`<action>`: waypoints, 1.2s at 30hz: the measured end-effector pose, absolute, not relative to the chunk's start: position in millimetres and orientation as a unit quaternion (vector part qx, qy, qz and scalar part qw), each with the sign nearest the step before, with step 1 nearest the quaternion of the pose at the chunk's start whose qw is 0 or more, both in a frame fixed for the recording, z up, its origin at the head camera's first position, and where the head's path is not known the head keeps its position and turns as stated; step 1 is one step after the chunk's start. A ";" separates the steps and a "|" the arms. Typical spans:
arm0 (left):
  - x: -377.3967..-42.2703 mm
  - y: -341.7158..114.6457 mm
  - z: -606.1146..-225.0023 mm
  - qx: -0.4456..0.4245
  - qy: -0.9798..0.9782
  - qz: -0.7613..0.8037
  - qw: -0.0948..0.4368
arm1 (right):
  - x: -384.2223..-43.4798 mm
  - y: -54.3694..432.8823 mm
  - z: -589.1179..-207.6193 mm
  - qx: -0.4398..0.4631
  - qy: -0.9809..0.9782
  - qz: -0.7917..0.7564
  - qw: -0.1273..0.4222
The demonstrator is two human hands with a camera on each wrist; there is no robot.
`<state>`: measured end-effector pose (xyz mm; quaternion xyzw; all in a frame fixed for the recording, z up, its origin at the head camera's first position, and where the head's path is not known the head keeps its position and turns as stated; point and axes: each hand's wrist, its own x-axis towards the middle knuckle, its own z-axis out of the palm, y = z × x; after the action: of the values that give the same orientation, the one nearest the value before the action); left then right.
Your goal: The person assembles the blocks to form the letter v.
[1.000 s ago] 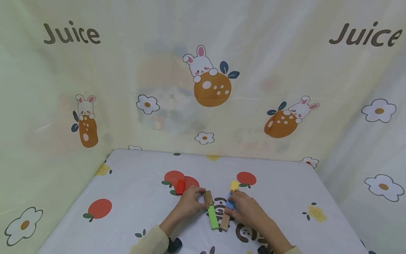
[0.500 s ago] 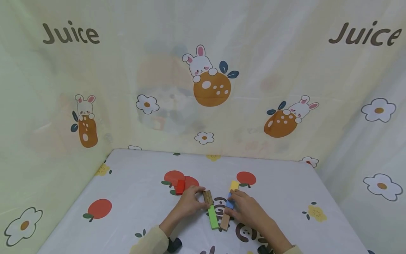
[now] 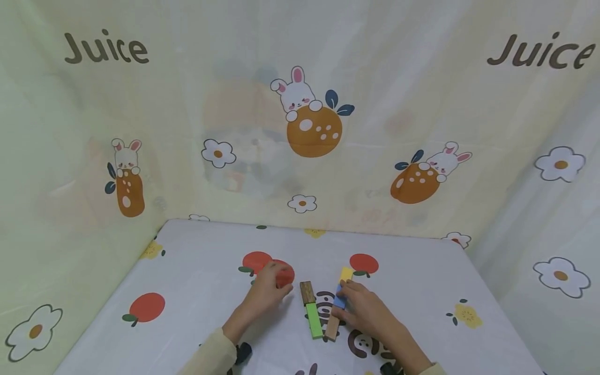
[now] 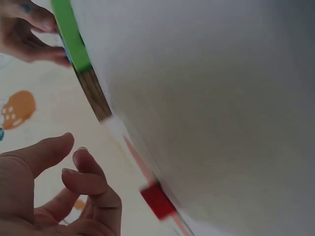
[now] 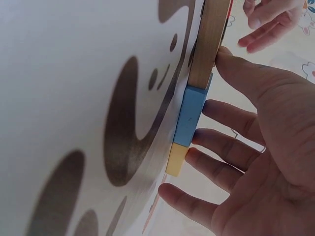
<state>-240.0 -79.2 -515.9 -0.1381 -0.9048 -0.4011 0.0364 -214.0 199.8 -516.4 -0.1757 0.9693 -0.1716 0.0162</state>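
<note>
Two short rows of blocks lie on the table, slanting toward each other at the near end. The left row has a dark wooden block (image 3: 307, 292) behind a green block (image 3: 314, 321). In the right row, a yellow block (image 3: 346, 274), a blue block (image 3: 338, 301) and a light wooden block (image 3: 332, 328) stand end to end. My right hand (image 3: 369, 310) touches this row with thumb and fairly straight fingertips. My left hand (image 3: 262, 292), fingers loosely bent and holding nothing, is near a red block (image 4: 157, 200), which it hides in the head view.
A white tablecloth (image 3: 398, 286) printed with fruit and animal faces covers the table. Patterned curtains (image 3: 253, 94) hang behind it and at both sides. Dark wrist-camera parts (image 3: 244, 353) sit by the left sleeve.
My left hand has let go of the dark wooden block and moved left, over the red block. The right hand and both rows have stayed in place.
</note>
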 end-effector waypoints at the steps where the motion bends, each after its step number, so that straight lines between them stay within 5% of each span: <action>1: -240.6 -82.8 -514.8 -0.139 -0.907 -0.396 0.043 | -214.0 200.0 -516.5 -0.176 0.969 -0.171 0.015; 10: -248.3 -124.1 -511.9 -0.122 -0.906 -0.400 0.068 | -214.8 201.0 -518.0 -0.168 0.970 -0.174 0.023; 21: -253.5 -164.9 -506.4 -0.096 -0.884 -0.452 -0.074 | -214.0 200.8 -515.8 -0.172 0.970 -0.172 0.014; 36: -262.5 -163.2 -517.2 -0.090 -0.884 -0.450 -0.089 | -214.0 199.4 -517.4 -0.171 0.970 -0.174 0.009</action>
<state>-262.5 -163.2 -517.2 -0.0900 -0.8838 -0.4504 -0.0888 -214.0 199.4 -517.4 -0.1714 0.9697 -0.1740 0.0094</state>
